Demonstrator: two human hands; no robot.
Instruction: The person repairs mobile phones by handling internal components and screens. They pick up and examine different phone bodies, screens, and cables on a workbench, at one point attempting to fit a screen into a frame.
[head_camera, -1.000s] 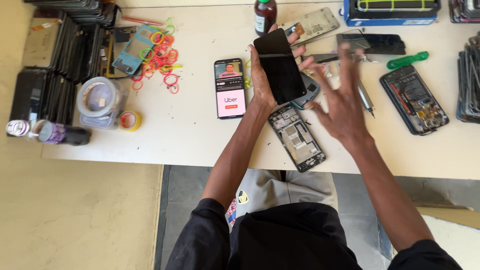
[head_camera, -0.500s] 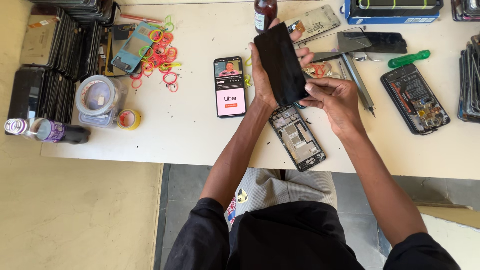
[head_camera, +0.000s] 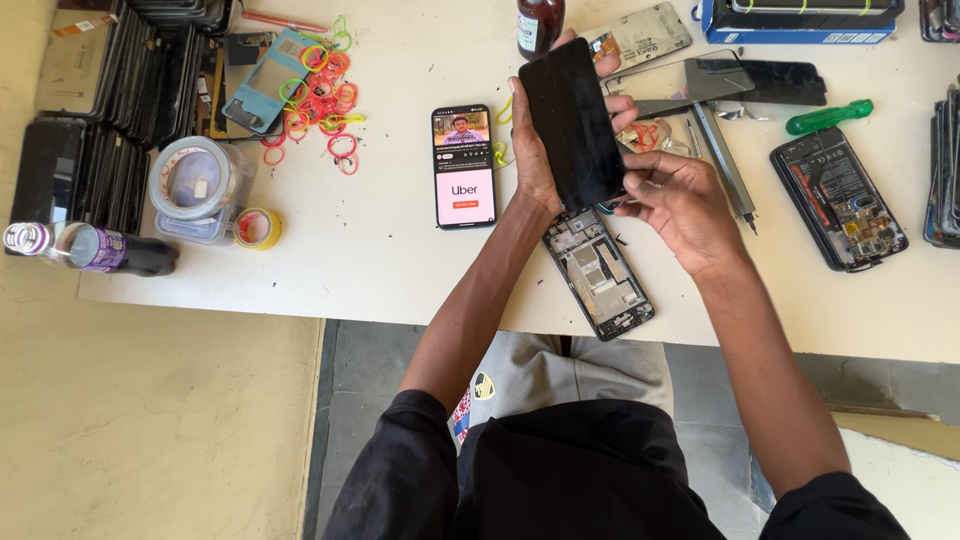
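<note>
Near the upper middle of the frame, the left hand (head_camera: 535, 150) is gripping a black phone screen panel (head_camera: 572, 122) by its long edges, holding it tilted above the white table (head_camera: 380, 260). The right hand (head_camera: 672, 198) is pinching at the panel's lower right corner, fingers closed there. Just below, an opened phone frame (head_camera: 600, 272) is lying with its boards exposed. This looks like the stage of checking or freeing the panel; fitting it would call for lining its corners up with that frame. A lit phone (head_camera: 464, 166) is resting left of centre.
</note>
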